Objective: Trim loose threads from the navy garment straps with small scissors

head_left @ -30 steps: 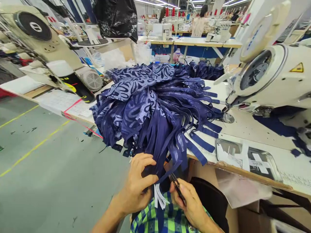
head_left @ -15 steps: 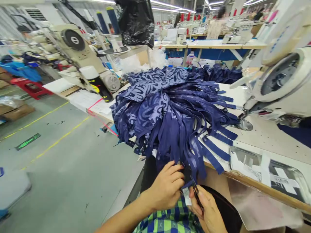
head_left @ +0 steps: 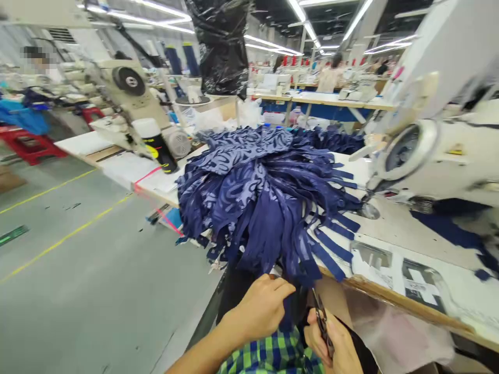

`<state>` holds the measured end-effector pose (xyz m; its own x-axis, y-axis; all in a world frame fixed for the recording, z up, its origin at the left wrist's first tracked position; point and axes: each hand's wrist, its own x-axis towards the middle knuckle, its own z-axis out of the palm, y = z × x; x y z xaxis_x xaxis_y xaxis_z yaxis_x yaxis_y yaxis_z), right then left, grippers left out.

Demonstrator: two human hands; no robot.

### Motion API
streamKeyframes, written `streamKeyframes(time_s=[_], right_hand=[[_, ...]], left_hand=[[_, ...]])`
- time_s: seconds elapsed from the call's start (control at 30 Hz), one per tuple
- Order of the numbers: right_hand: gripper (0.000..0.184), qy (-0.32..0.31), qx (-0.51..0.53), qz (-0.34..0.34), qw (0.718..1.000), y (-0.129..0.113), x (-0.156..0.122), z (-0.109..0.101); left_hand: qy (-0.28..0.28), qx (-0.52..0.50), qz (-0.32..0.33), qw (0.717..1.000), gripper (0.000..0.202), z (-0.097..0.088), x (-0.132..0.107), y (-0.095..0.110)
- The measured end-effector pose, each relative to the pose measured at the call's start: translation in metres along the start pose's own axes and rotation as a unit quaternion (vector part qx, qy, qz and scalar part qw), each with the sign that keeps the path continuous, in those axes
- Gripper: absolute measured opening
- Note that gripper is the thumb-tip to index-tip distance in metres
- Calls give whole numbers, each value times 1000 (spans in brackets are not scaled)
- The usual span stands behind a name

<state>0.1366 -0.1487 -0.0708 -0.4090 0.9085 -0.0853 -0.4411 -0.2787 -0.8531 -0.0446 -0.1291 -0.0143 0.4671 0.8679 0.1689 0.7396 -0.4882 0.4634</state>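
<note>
"Where's the cloth?"

"Navy heap [head_left: 253, 192], middle of the worktop [head_left: 468, 291], tails fanning from three o'clock round to six. One navy strip [head_left: 287, 314] hangs below, about six."

"Hands?"

"Left hand [head_left: 264, 305], just under the heap at six: fingers curled closed, seemingly pinching that strip. Right hand [head_left: 343, 340], at five: fingers wrapped round dark scissors [head_left: 322, 322], points towards eleven. Blade gap? Can't tell."

"How should it be played?"

"I'd keep the strip taut and those points clear of left fingers and loose tails. Mind three o'clock, too: tails lie right beside the sewing machine [head_left: 440, 150]."
</note>
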Motion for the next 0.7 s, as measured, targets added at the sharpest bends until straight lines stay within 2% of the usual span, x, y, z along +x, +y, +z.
streamKeyframes(time_s=[0.13,0.2,0.27,0.33,0.4,0.47,0.57,0.7], right_hand=[[34,-8,15,-46,999,1,5,8],[35,31,23,-65,997,0,6,12],[37,57,21,-79,995,2,8,15],[37,41,10,-110,993,7,10,14],[36,24,2,-142,990,11,12,12],[37,28,-19,-151,988,10,13,10],[42,58,-99,-116,987,-3,9,12],[49,111,-195,-60,973,-16,3,12]], left_hand=[[129,0,84,988,26,-31,27,5],[179,8,143,973,23,-40,52,7],[202,16,183,962,24,-43,83,6],[184,44,184,965,27,-42,116,0],[128,99,151,975,29,-39,144,-12],[83,141,116,980,29,-37,160,-29],[46,140,97,984,34,-42,157,-60],[-3,121,49,991,38,-62,123,-94]])
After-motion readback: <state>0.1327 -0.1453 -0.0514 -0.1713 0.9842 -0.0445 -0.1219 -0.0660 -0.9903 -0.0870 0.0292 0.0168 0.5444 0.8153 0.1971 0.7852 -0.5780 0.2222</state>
